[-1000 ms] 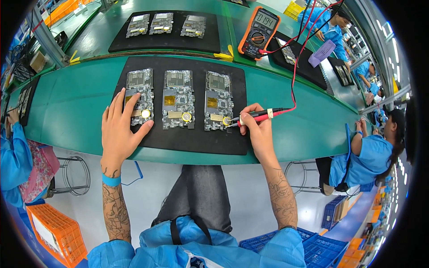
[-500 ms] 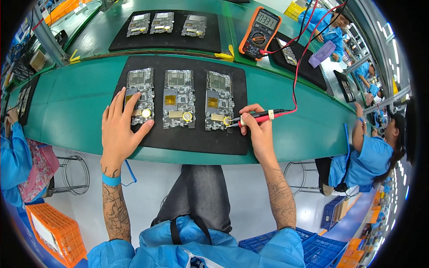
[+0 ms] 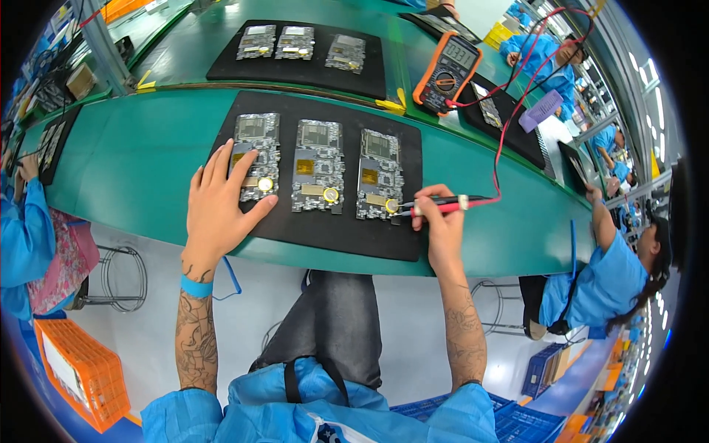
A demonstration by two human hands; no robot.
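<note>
My left hand [image 3: 225, 199] lies with fingers spread over the left circuit board [image 3: 255, 131], which rests on a black mat [image 3: 325, 238]. The middle circuit board [image 3: 318, 159] lies untouched beside it. In my right hand [image 3: 443, 229] I pinch a pair of multimeter probes [image 3: 462, 202], one red and one black, joined by a pale band. Their tips are at the round coin cell [image 3: 391, 206] on the right circuit board [image 3: 380, 151]; exact contact is too small to tell. An orange-edged multimeter [image 3: 447, 72] stands beyond, its display lit.
Red and black leads [image 3: 499, 159] run from the probes up over the bench's right side. Behind a raised seam [image 3: 347, 101], a second black mat [image 3: 221, 70] bears three more boards. A purple holder [image 3: 541, 111] stands at back right. Co-workers sit on both sides.
The whole view has shifted, so the bench sits farther right in the picture. Both hands keep nearly the same places on the boards. Another mat and a person's hand now show at the back.
</note>
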